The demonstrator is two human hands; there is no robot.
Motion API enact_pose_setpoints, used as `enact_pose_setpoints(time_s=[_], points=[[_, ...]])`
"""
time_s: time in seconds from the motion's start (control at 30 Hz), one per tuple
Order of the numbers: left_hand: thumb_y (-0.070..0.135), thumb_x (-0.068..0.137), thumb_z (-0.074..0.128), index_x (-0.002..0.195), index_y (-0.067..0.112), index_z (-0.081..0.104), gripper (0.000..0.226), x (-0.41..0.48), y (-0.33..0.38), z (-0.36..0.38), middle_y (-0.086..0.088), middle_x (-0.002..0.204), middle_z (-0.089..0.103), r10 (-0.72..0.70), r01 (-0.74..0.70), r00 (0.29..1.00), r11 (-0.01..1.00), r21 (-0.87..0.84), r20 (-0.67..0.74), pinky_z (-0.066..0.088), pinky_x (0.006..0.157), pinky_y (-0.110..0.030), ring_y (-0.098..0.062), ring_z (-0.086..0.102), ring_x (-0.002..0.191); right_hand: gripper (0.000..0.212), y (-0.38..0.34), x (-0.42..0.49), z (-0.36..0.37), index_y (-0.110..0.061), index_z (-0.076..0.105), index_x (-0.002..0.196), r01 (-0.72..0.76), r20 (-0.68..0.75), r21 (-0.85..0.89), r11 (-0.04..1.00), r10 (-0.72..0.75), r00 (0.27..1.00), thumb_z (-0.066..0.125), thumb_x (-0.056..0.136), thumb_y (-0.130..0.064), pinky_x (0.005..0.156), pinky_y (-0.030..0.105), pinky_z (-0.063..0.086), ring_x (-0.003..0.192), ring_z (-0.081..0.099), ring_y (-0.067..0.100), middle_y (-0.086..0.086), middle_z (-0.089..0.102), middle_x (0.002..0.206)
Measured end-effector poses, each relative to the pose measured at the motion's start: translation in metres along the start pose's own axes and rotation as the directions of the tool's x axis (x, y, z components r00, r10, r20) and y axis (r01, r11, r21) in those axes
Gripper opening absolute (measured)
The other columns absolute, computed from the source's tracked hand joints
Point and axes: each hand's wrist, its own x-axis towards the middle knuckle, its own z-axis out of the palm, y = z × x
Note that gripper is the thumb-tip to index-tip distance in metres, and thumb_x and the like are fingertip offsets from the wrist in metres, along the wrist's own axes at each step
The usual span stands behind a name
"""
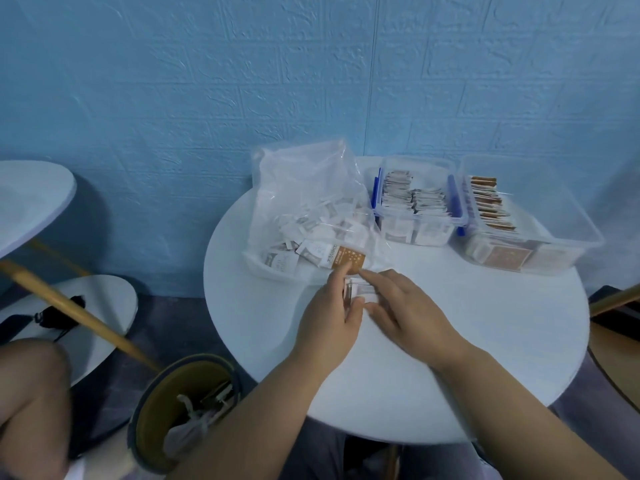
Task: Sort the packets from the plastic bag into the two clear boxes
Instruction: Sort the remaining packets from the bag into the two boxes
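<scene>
Centre frame, the left hand [329, 317] pinches a small stack of packets [362, 293], forefinger out to a brown packet [348, 262]; the right hand [412, 310] rests straight-fingered against it. Light, slick, bendy I'd guess: squeeze the flat faces. Beyond, plastic bag [298, 174], then clear boxes [420, 220] upper right

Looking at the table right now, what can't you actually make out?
All in the head view:
- Stack of packets, gripped by the left hand: count hidden under the right hand and blurred by motion.
- Plastic bag: packet print too small and veiled by the film.
- Rightmost clear box: lower packets blurred behind its wall.
</scene>
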Motion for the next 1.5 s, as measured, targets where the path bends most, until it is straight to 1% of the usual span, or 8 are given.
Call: enact_pose_setpoints(time_s=[0.3,0.53,0.63,0.77,0.87,1.1,1.23,1.5], points=[[0.028,0.089,0.058,0.126,0.02,0.05,0.039,0.005,-0.01,0.007,0.0,0.103,0.062,0.04,-0.036,0.999,0.989,0.147,-0.022,0.045,0.084,-0.036,-0.016,0.054,0.098,0.046,0.008,-0.003,0.005,-0.016,0.026,0.14,-0.001,0.051,0.036,0.999,-0.001,0.999,0.028,0.099,-0.037,0.084,0.021,0.036,0.093,0.045,0.012,0.006,0.054,0.109],[0.032,0.087,0.059,0.117,0.02,0.056,0.033,0.005,-0.007,0.007,0.003,0.105,0.063,0.073,-0.059,0.991,0.991,0.119,-0.111,0.045,0.084,-0.03,-0.013,0.054,0.098,0.036,0.002,-0.001,0.0,-0.013,0.047,0.127,-0.024,-0.082,0.097,0.995,0.032,0.996,0.043,0.094,-0.024,0.084,0.013,0.036,0.09,0.046,0.007,0.0,0.058,0.103],[0.029,0.09,0.057,0.128,0.026,0.052,0.039,0.008,-0.01,0.008,0.005,0.11,0.062,0.046,-0.032,0.996,0.985,0.172,-0.078,0.044,0.091,-0.028,-0.009,0.052,0.105,0.042,0.0,0.0,0.003,-0.01,0.041,0.133,-0.021,-0.024,-0.011,1.0,0.02,1.0,0.036,0.097,-0.03,0.083,0.017,0.035,0.09,0.048,0.014,0.004,0.057,0.106],[0.03,0.095,0.048,0.142,0.026,0.034,0.05,0.006,-0.013,0.01,0.003,0.126,0.054,0.03,-0.015,0.998,0.975,0.222,-0.06,0.029,0.088,-0.008,-0.008,0.046,0.113,0.043,-0.001,0.0,0.002,-0.012,0.035,0.137,-0.028,0.011,-0.021,0.999,0.029,1.0,0.032,0.098,-0.029,0.081,0.02,0.036,0.09,0.046,0.015,0.005,0.057,0.108],[0.03,0.096,0.045,0.146,0.021,0.026,0.055,0.006,-0.014,0.01,0.0,0.13,0.051,0.032,-0.02,0.998,0.967,0.254,-0.045,0.03,0.091,-0.013,-0.01,0.044,0.117,0.042,-0.001,-0.001,0.0,-0.016,0.037,0.135,-0.046,0.014,0.021,0.999,0.046,0.999,0.029,0.099,-0.034,0.082,0.016,0.034,0.091,0.046,0.012,0.002,0.055,0.108],[0.026,0.089,0.052,0.115,0.02,0.061,0.028,0.004,-0.01,0.01,0.003,0.106,0.063,0.09,-0.065,0.992,0.96,0.273,-0.082,0.039,0.085,-0.02,-0.013,0.051,0.103,0.028,0.0,0.002,-0.006,-0.027,0.048,0.12,-0.126,0.079,0.133,0.983,0.116,0.99,0.039,0.093,-0.029,0.084,0.013,0.036,0.094,0.05,0.006,-0.008,0.057,0.105],[0.032,0.09,0.052,0.114,0.018,0.059,0.028,0.01,0.0,0.002,0.001,0.101,0.061,0.125,-0.099,0.99,0.951,0.292,-0.072,0.042,0.077,-0.023,-0.015,0.053,0.096,0.023,0.005,0.02,-0.029,-0.023,0.057,0.112,-0.172,0.231,0.208,0.963,0.122,0.965,0.053,0.09,-0.02,0.077,0.009,0.038,0.087,0.05,-0.004,-0.012,0.057,0.099],[0.026,0.089,0.059,0.11,0.014,0.051,0.025,0.09,0.053,-0.005,-0.004,0.099,0.062,0.197,-0.162,0.971,0.959,0.234,-0.134,0.048,0.076,-0.032,-0.018,0.057,0.092,0.021,0.035,0.096,-0.101,-0.021,0.058,0.101,-0.18,0.237,0.179,0.967,0.135,0.962,0.063,0.085,-0.007,0.074,0.016,0.047,0.082,0.055,0.005,-0.006,0.062,0.094]])
